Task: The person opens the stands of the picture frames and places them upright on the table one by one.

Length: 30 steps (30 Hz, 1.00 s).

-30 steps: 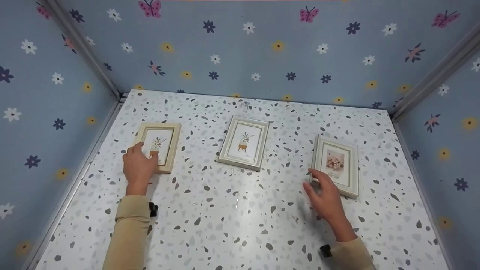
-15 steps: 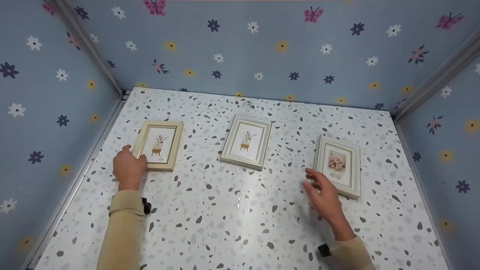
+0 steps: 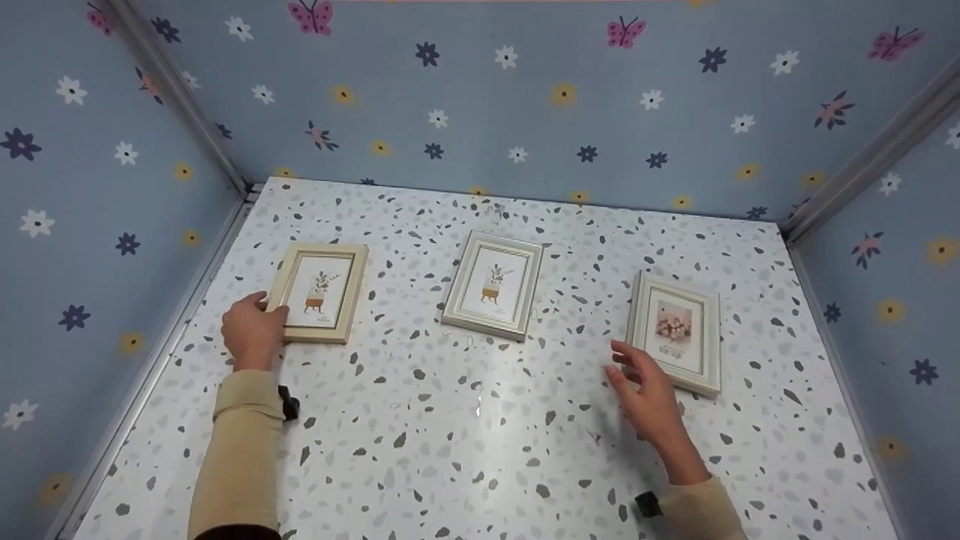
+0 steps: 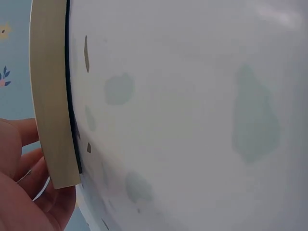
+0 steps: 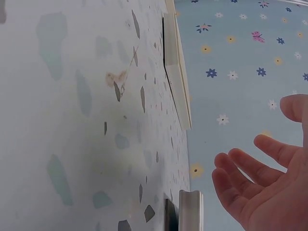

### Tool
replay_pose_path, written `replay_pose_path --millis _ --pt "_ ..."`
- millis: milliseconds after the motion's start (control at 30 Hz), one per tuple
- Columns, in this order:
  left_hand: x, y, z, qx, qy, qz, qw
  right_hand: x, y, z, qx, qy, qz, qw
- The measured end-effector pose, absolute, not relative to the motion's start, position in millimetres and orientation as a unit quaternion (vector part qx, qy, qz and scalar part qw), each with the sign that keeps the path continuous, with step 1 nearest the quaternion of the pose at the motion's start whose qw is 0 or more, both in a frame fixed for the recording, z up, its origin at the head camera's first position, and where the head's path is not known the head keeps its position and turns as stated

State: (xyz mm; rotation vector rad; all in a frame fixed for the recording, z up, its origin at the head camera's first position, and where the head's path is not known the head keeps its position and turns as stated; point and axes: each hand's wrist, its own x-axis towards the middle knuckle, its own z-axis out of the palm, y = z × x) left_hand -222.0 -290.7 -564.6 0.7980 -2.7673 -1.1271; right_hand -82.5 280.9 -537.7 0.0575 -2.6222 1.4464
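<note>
My left hand (image 3: pixel 253 330) is at the lower left of a beige picture frame (image 3: pixel 319 291) that lies face up on the table. Its thumb rests on the frame's face and the fingers curl about the left side. The left wrist view has this frame (image 4: pixel 53 91) edge-on, with thumb and fingers about its border. My right hand (image 3: pixel 649 397) hovers by the lower left of a pale frame (image 3: pixel 673 330) with a pink flower picture. Its fingers are loosely bent and grip nothing, as the right wrist view confirms. A silvery white frame (image 3: pixel 493 285) lies between them.
The white speckled table (image 3: pixel 487 450) carries the frames, spaced apart. Blue flowered panels (image 3: pixel 487 97) wall it at the back, left and right, joined by grey metal posts (image 3: pixel 180 90). Each wrist wears a small black device (image 3: pixel 289 403).
My left hand has slid left from over the beige frame's face to its lower left edge and taken hold there. My right hand has hardly moved. The view has shifted slightly.
</note>
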Motion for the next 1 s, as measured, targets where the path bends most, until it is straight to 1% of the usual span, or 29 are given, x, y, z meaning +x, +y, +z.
replay_pose_path --millis 300,433,567,800,1000 --pt "-222 -294 -563 0.27 -0.871 -0.41 0.019 -81 283 -539 0.02 -0.871 0.486 0.072" --pt "-222 -295 -566 0.276 -0.862 -0.423 0.031 -81 285 -539 0.018 -0.872 0.485 0.067" --pt "-225 -295 -567 0.259 -0.857 -0.444 0.04 -81 286 -540 0.013 -0.871 0.485 0.073" --pt "-221 -302 -570 0.274 -0.837 -0.474 0.0 -83 281 -540 0.011 -0.866 0.496 0.054" --pt "-221 -302 -568 0.263 -0.831 -0.489 -0.028 -84 277 -537 0.008 -0.844 0.535 0.038"
